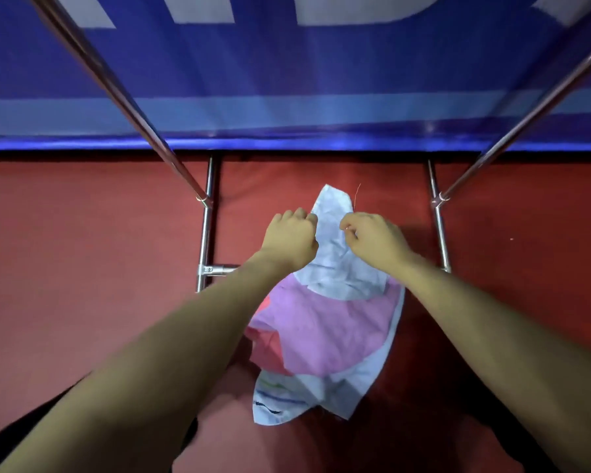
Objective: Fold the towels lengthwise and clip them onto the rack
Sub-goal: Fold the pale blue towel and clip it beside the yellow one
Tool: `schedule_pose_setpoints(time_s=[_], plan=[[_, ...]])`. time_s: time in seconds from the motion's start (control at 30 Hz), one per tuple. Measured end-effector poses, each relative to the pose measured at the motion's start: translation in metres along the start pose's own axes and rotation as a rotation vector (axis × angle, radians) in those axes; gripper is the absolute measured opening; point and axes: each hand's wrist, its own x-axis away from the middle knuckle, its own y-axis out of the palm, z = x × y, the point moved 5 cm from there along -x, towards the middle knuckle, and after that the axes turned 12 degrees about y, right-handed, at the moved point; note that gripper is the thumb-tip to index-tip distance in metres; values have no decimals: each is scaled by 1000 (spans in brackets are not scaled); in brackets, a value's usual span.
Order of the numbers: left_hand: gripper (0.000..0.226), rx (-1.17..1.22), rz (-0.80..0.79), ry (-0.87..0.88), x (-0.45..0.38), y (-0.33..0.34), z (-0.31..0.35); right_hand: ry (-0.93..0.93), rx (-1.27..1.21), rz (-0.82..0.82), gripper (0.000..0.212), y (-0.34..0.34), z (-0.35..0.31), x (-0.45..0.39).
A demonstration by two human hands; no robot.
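Left hand (292,235) and right hand (372,238) each pinch an upper edge of the crumpled pale blue cloth towel (335,254), held up between them. Below them hang pink towel (325,329) folds; the shiny metal rack (205,233) flanks both hands.

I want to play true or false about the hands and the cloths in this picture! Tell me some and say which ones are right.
1. Both hands hold the pale blue towel. True: the left hand and right hand grip its upper part.
2. The pale blue towel is already clipped to the rack. False: it hangs from the hands, and no clip shows.
3. A pink cloth lies below the hands. True.
4. The floor is green. False: the floor is red.
5. The rack is made of wood. False: its bars are shiny metal.
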Motion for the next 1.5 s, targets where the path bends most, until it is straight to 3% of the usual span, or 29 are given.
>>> schedule_pose_setpoints(time_s=[0.27,0.43,0.53,0.63,0.77,0.87,0.93,1.0,1.1,1.3,1.5], plan=[[31,120,-189,-5,-52,135,-5,10,214,-222,33,138,69,-51],[45,264,-232,-125,-52,183,-9,-12,429,-112,67,186,86,-50],[52,263,-247,-124,-49,196,-12,-34,369,-69,36,196,85,-54],[56,292,-214,-108,-51,191,-10,-61,172,28,21,177,72,-58],[41,350,-50,-116,-48,159,-3,-150,48,173,24,135,48,-42],[22,456,60,-125,-37,118,5,-161,-32,216,6,92,34,-22],[18,509,107,-147,-25,83,11,-167,-92,182,39,60,20,-3],[19,560,201,-120,-11,45,20,-170,-195,180,52,27,9,17],[29,702,346,-80,14,-9,35,-162,-239,308,29,-14,5,41],[9,705,554,39,70,-118,71,-200,-298,453,21,-88,-18,98],[11,685,756,28,138,-215,97,-180,-326,593,8,-158,-35,157]])
